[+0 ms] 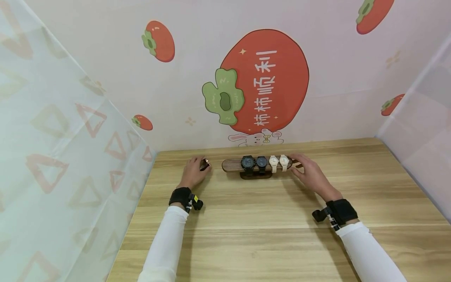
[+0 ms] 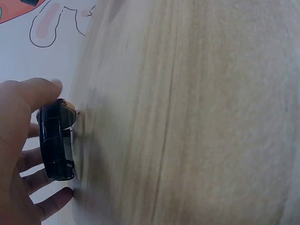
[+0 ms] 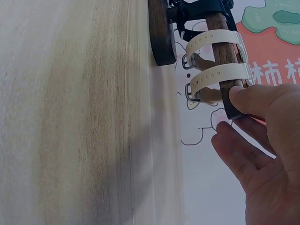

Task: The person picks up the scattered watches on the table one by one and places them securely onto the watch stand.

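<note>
A dark wooden watch stand (image 1: 230, 166) stands near the back of the table, its crossbar raised on a base. Along the bar sit a large black watch (image 1: 248, 163), a smaller black watch (image 1: 262, 162) and two cream-strapped watches (image 1: 273, 162) at the right end. My right hand (image 1: 311, 177) pinches that right end; in the right wrist view the thumb lies on the bar (image 3: 225, 58) beside the cream straps. Left of the stand, my left hand (image 1: 192, 173) holds a watch with a black strap (image 2: 54, 143) and a rose-gold case, close to the tabletop.
The wood-grain table (image 1: 246, 235) meets a back wall (image 1: 190, 98) printed with persimmons. Patterned side panels border it on the left (image 1: 70, 156) and right (image 1: 423, 129). Each wrist carries a black strap with a small camera.
</note>
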`<state>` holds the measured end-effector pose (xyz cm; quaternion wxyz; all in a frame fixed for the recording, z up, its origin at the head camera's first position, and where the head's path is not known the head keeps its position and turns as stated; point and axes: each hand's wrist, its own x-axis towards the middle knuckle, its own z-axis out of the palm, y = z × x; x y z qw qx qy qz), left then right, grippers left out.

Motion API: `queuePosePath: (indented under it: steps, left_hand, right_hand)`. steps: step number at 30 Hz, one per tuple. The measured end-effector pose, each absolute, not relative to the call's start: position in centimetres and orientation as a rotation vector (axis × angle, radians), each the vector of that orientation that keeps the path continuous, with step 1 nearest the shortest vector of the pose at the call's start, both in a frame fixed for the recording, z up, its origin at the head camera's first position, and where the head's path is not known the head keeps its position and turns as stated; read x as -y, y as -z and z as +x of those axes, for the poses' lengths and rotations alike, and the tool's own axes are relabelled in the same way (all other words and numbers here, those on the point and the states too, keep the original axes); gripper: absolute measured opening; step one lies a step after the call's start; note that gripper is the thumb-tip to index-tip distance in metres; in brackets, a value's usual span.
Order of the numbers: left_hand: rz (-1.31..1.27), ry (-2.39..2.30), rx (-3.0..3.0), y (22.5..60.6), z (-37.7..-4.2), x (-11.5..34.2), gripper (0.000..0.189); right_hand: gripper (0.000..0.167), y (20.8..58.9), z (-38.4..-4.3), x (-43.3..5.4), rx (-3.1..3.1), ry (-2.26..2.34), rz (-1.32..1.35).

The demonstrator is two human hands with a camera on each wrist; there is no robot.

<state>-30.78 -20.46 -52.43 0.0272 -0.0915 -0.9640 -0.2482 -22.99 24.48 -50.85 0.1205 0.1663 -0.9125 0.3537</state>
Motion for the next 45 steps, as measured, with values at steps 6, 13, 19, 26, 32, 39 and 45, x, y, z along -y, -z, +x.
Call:
queuePosePath:
  steps: [6,13,19,26,32,39,45]
  left_hand:
    - [-0.232,0.74,2.973,52.6,-30.8,20.3,0.061]
    - [-0.191,0.796,2.92,52.7,-30.6,19.9,0.055]
    - [-0.169,0.857,2.906,52.7,-30.5,19.7,0.062]
    - [-0.15,0.939,2.893,52.7,-30.3,19.6,0.058]
    - [-0.176,0.916,2.886,52.7,-30.2,19.6,0.059]
    - [-0.207,0.867,2.862,52.7,-30.3,19.6,0.06]
    - [-0.242,0.904,2.848,52.4,-30.3,19.2,0.058]
  right_hand:
    - [0.05,51.0,-23.1,-24.3,2.66,-1.043,0.477]
    - [0.049,50.9,-23.1,-24.2,2.668,-1.067,0.464]
    - [0.051,50.9,-23.1,-24.3,2.666,-1.061,0.469]
    - [0.052,51.1,-23.2,-24.2,2.646,-1.054,0.481]
    - [0.051,51.1,-23.1,-24.1,2.652,-1.043,0.479]
    - [0.051,50.8,-23.1,-24.1,2.691,-1.025,0.461]
    - [0.051,50.6,-23.0,-24.2,2.699,-1.032,0.46]
